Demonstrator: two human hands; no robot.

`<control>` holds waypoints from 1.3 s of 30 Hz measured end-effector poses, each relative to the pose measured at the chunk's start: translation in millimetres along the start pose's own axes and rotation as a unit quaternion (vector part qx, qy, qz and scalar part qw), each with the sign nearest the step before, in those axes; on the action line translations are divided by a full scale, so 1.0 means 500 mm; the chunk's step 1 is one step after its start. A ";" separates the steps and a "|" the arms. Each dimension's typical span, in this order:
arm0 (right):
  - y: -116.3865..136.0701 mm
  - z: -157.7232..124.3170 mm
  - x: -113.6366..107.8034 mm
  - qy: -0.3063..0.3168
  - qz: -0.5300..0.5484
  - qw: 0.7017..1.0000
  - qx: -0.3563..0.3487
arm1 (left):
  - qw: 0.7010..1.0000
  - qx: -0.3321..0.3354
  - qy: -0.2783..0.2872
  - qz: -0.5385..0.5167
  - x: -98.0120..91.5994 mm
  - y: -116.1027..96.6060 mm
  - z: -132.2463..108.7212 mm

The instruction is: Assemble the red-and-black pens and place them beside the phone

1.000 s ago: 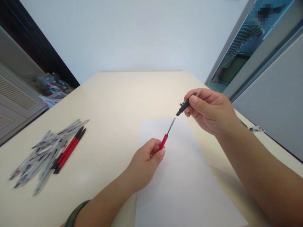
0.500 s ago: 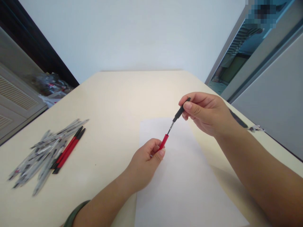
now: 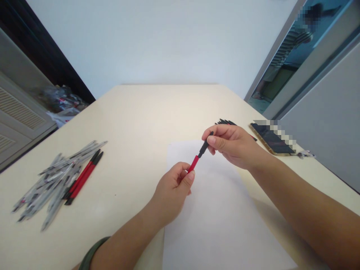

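My left hand (image 3: 173, 189) pinches the red pen barrel (image 3: 193, 164) above a white sheet of paper (image 3: 219, 217). My right hand (image 3: 230, 144) grips the black cap (image 3: 204, 146), which now sits pushed onto the barrel's end, so cap and barrel form one line between my two hands. The pen's tip is hidden inside the cap.
A heap of clear pens with two red and black pens (image 3: 84, 176) lies at the left of the cream table (image 3: 135, 123). Several black caps (image 3: 225, 122) lie behind my right hand. A phone (image 3: 271, 139) rests at the right edge. A person stands beyond the doorway.
My right hand has come down and left with the black cap, sliding it over the bare refill tip until it met the red barrel. The phone and the caps came into sight.
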State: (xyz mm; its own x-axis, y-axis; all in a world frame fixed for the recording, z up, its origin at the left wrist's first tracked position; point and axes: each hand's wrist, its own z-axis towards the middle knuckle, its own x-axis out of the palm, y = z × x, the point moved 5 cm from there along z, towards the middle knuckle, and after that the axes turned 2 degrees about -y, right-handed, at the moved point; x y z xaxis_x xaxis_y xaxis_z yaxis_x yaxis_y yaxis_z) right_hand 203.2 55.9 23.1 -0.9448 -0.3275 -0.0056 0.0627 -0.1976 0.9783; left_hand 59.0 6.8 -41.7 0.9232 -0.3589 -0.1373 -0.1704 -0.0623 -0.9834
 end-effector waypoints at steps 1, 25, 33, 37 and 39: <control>-0.002 -0.001 -0.001 0.001 0.005 1.000 0.004 | 1.000 -0.004 -0.002 -0.002 -0.002 0.000 0.000; -0.047 -0.017 -0.007 -0.020 0.072 0.997 -0.002 | 0.996 -0.023 -0.028 0.087 -0.019 0.005 0.007; -0.040 -0.017 -0.010 -0.018 0.042 0.999 -0.025 | 0.995 -0.013 -0.039 0.085 -0.019 0.013 0.012; -0.039 -0.017 -0.011 -0.022 0.029 0.999 -0.022 | 0.996 -0.011 -0.040 0.079 -0.020 0.011 0.011; -0.039 -0.017 -0.011 -0.019 0.026 0.999 -0.020 | 0.996 -0.008 -0.039 0.078 -0.019 0.009 0.011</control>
State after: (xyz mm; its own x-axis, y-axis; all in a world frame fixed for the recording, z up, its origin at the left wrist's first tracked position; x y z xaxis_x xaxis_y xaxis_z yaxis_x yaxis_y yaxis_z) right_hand 209.6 53.7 2.1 -0.9516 -0.3029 0.0528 0.1234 -0.2191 0.9679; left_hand 51.2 15.2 -45.5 0.9088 -0.2925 -0.2977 -0.3188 -0.0261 -0.9475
